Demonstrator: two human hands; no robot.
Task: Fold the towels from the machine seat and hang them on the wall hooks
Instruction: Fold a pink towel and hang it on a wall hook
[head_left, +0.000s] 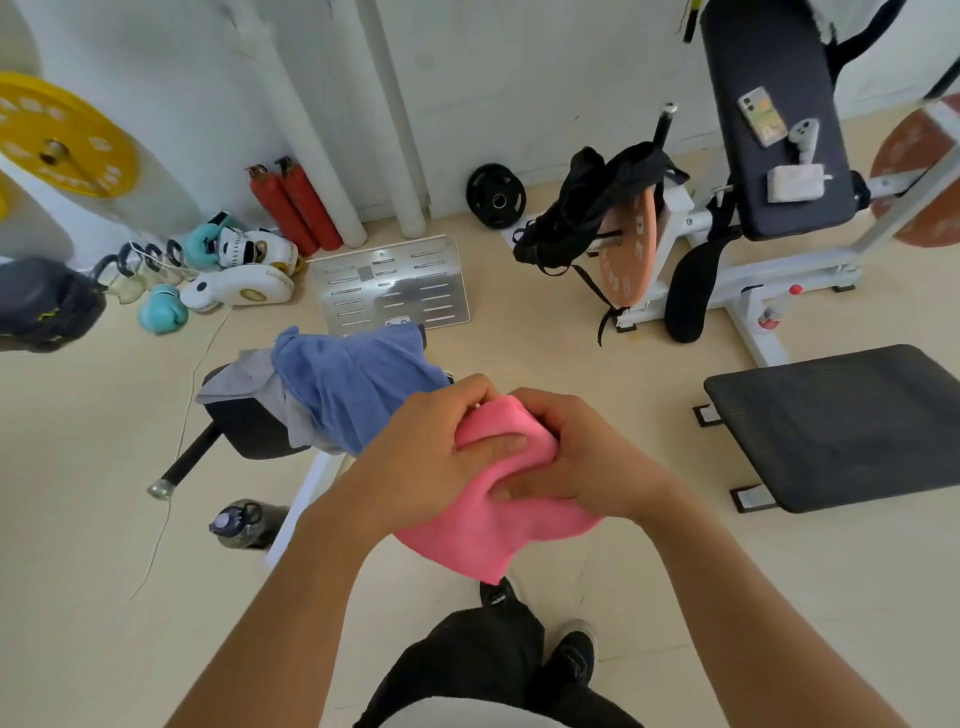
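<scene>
Both hands are close together in the middle of the frame, and both hold the same pink towel (483, 525). The left hand (436, 457) has its fingers curled over the top of the cloth, with its thumb pressed flat on the pink. The right hand (582, 462) grips the other side, its fingers tucked into a fold. The rest of the pink towel hangs down below the hands, above the floor. Just up and left of the hands, a blue towel (353, 384) lies in a heap on the black machine seat (244, 426), with a grey towel (244, 379) partly under it. Lower left of the seat, a dark water bottle (244, 522) lies on the floor. At the bottom of the frame you can see the person's dark trousers and black shoes (571, 654). On the right is a flat black pad (836, 426). In the upper right, a black bench (779, 119) has a phone (761, 117) and a small white box on it. In the upper middle, a silver metal plate (392, 286) lies on the floor. In the upper left are a yellow weight plate (62, 135), two red fire bottles (296, 208) and some boxing gloves (161, 309).
</scene>
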